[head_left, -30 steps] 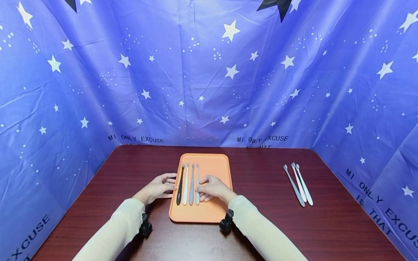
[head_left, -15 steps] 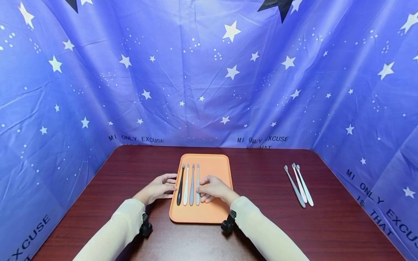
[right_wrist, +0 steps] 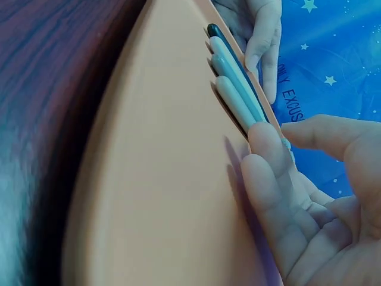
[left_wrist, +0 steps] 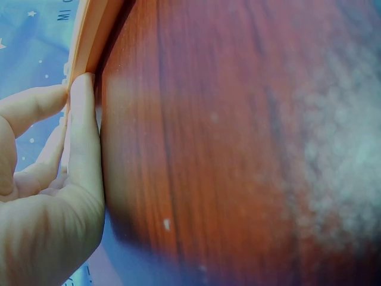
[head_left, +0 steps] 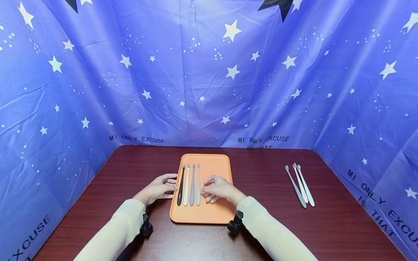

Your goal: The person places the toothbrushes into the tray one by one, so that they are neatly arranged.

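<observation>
An orange tray point(head_left: 213, 214) lies on the table with several toothbrushes in a row along its left side. From the left they are a black toothbrush point(head_left: 181, 188), a white toothbrush point(head_left: 186, 188), a blue-grey toothbrush point(head_left: 192, 188) and a light grey toothbrush point(head_left: 198, 188). My left hand point(head_left: 160, 187) pinches the tray's left rim between thumb and finger. Over the tray, just right of the light grey toothbrush, my right hand point(head_left: 218, 189) hovers with loosely bent fingers point(right_wrist: 268, 190) and holds nothing. All the brush heads point toward the far end.
Three more toothbrushes lie on the right of the dark red table point(head_left: 261, 181): a grey-blue one point(head_left: 296, 188), a pink one point(head_left: 301, 185) and a whitish one point(head_left: 306, 186). A blue star-patterned curtain point(head_left: 209, 90) stands around the table's back and sides.
My right hand has let go of the light grey toothbrush and drawn a little to the right. The brushes stay in their row, and my left hand stays at the tray's rim.
</observation>
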A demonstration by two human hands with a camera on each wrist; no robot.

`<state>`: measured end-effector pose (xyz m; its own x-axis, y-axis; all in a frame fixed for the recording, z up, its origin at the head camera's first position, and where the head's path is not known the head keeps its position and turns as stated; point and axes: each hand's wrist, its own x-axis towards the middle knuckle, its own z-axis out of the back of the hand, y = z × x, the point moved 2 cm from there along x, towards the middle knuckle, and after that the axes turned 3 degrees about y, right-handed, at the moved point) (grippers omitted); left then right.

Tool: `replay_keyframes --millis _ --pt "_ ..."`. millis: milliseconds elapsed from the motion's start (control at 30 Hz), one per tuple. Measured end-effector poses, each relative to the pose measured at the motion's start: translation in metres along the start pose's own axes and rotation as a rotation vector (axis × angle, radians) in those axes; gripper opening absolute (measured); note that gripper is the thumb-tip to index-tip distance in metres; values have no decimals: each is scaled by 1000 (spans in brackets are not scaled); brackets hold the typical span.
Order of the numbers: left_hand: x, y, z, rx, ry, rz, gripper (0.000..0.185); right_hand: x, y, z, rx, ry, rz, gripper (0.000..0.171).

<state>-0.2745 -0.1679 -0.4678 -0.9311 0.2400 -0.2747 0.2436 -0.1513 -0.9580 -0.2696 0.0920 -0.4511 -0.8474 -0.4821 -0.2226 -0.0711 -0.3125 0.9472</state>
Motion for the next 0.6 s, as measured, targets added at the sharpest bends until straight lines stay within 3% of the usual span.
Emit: replay_keyframes --millis 600 --pt "0 0 -1 -10 -7 -5 60 -18 2 45 -44 -20 21 49"
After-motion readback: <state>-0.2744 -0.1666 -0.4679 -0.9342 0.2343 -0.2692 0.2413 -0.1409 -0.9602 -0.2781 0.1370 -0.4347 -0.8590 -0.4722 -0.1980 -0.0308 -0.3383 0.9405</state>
